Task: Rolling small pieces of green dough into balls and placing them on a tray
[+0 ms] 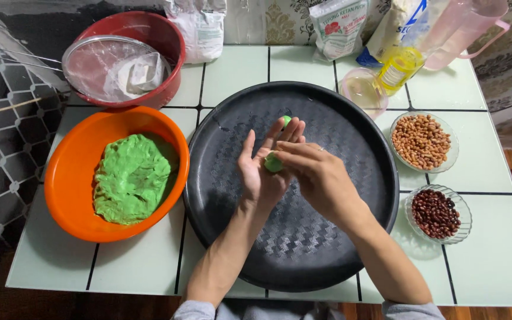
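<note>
My left hand (262,169) is held palm up over a large round black tray (351,237), fingers straight. A small piece of green dough (272,162) rests on that palm, and my right hand (318,175) presses on it from the right with its fingertips. A second bit of green dough (287,120) shows just past my left fingertips; I cannot tell whether it lies on the tray or sticks to a finger. To the left stands an orange bowl (78,148) holding a big lump of green dough (131,178).
A red bowl (161,35) with a sieve of white flour (114,68) is at the back left. Two glass dishes at the right hold pale peanuts (421,141) and dark red beans (435,213). Flour bags (339,24), an oil bottle (398,68), a small pink bowl (362,90) and a pink jug (463,29) line the back.
</note>
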